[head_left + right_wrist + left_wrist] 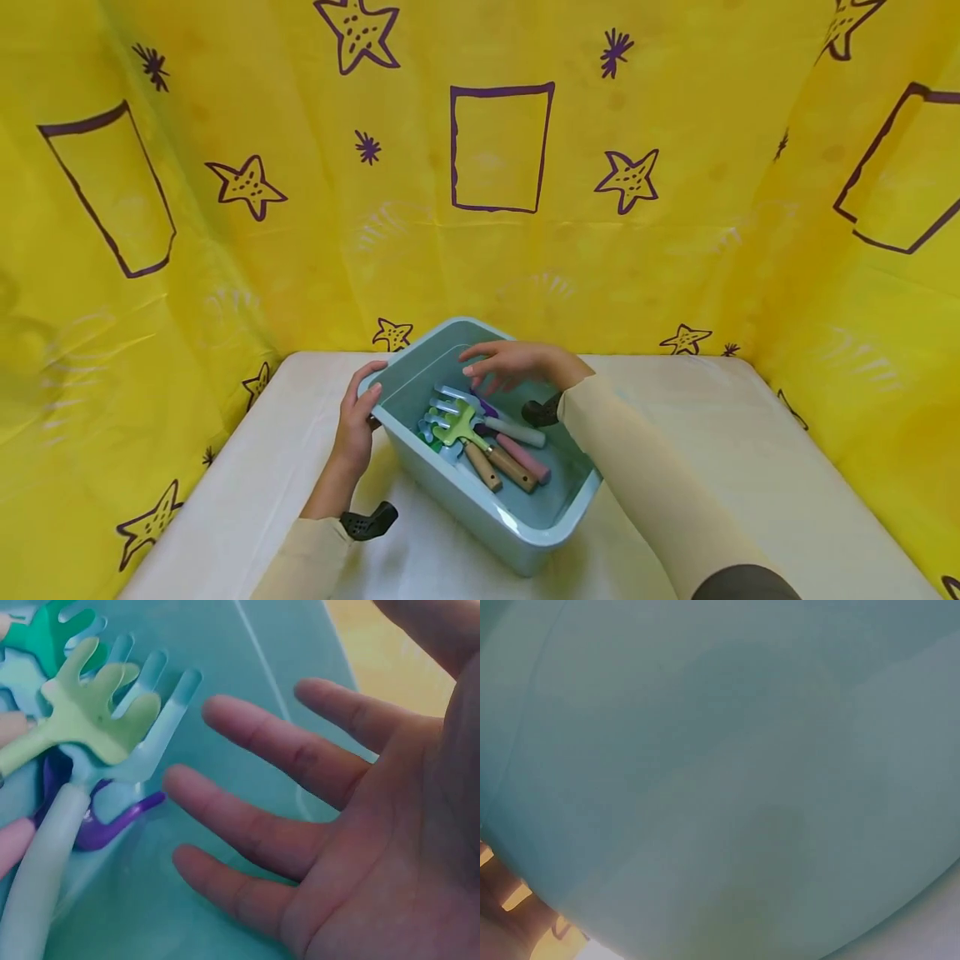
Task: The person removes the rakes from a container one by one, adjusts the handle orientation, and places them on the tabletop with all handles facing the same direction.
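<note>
- Blue bin (450, 492): gripped at its end rim by left hand (354, 433). Thumb over the rim, fingers curled round the outside; bin stands angled, running from that hand toward the right forearm.
- Right hand (517, 363): fingers spread, mostly straight, holding nothing; reaches over the bin's inside, past its far long edge.
- Just beside right fingertips: purple tool (112, 831) and pale blue fork (166, 731). Contact with purple: can't tell.
- Light green fork (457, 427) on top of the pile, between the two hands; its wooden handle (512, 469) points away from left hand.
- Alongside: pink handle (525, 461), pale grey handle (517, 432), second wooden handle (482, 465) nearer the wearer.
- Dark green piece (45, 637) partly covered, at the pile's left-hand end.
- Black wrist mounts (369, 522) behind both hands; cream sleeves (645, 475).
- Under bin: white surface (712, 425).
- Beyond both hands: yellow sheeting (300, 267), purple star drawings (249, 185).
</note>
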`<action>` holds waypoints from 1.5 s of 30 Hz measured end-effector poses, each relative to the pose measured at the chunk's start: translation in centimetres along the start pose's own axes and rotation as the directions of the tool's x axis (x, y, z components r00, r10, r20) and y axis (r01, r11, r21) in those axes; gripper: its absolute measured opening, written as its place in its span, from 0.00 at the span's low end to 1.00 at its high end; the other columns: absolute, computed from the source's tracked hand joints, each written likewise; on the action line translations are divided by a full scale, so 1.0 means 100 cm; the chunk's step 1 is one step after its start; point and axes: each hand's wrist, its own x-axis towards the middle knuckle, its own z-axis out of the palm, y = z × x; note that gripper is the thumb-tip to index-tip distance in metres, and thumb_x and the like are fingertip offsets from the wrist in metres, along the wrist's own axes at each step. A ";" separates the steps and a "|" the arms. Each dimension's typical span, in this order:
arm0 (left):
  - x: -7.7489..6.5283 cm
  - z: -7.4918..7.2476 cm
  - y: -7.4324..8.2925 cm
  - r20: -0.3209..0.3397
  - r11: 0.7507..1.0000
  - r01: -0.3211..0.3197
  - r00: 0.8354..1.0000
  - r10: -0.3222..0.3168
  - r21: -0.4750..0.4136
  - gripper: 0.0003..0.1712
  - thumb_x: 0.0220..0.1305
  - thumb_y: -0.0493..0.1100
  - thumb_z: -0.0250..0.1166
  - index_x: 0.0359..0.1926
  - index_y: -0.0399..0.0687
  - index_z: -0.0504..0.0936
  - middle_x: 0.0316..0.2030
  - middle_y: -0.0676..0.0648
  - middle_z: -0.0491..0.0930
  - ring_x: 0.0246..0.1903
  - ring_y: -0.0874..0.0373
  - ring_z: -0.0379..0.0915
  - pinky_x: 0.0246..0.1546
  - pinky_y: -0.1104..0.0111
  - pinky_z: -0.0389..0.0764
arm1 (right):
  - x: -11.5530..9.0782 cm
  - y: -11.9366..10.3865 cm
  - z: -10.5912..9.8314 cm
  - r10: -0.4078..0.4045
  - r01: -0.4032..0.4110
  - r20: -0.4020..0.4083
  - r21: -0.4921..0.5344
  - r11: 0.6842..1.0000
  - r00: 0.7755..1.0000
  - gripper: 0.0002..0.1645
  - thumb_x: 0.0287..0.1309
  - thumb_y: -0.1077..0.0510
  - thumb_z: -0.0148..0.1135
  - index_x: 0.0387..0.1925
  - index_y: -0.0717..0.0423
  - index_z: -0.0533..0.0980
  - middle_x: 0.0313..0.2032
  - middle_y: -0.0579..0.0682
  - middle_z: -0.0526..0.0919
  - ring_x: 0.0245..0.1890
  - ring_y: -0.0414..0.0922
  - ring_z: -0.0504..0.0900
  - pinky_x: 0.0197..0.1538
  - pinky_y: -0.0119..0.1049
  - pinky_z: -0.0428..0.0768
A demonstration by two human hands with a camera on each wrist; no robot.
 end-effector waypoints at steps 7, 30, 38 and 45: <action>0.001 0.002 0.001 -0.012 1.000 -0.007 1.000 0.007 0.008 0.27 0.72 0.56 0.46 0.68 0.56 0.63 0.64 0.49 0.65 0.58 0.45 0.65 0.56 0.44 0.66 | 0.003 0.012 0.001 0.047 -0.047 0.015 -0.013 0.999 0.999 0.36 0.66 0.42 0.55 0.70 0.52 0.62 0.56 0.58 0.77 0.58 0.61 0.74 0.62 0.60 0.63; 0.000 0.002 -0.001 -0.010 1.000 0.007 1.000 -0.007 -0.008 0.27 0.72 0.56 0.46 0.68 0.55 0.63 0.64 0.49 0.65 0.58 0.45 0.64 0.56 0.44 0.66 | 0.024 0.031 0.030 0.244 -0.205 0.140 -0.248 0.947 0.960 0.27 0.64 0.42 0.57 0.55 0.57 0.76 0.52 0.52 0.79 0.61 0.52 0.69 0.66 0.54 0.59; 0.000 0.001 -0.002 -0.009 1.000 -0.002 1.000 0.002 -0.018 0.27 0.72 0.55 0.47 0.69 0.54 0.62 0.65 0.48 0.64 0.59 0.45 0.64 0.56 0.44 0.65 | 0.025 0.030 0.030 0.193 -0.138 0.145 -0.325 0.936 0.970 0.14 0.61 0.58 0.60 0.48 0.57 0.78 0.43 0.47 0.78 0.48 0.47 0.73 0.58 0.51 0.69; 0.000 0.001 -0.002 -0.007 1.000 0.001 1.000 -0.001 -0.021 0.26 0.73 0.55 0.45 0.68 0.56 0.63 0.64 0.48 0.65 0.58 0.45 0.64 0.56 0.44 0.65 | 0.023 0.026 0.026 0.107 -0.055 0.124 -0.364 0.930 0.987 0.23 0.53 0.73 0.60 0.50 0.56 0.76 0.41 0.47 0.85 0.39 0.40 0.78 0.41 0.43 0.74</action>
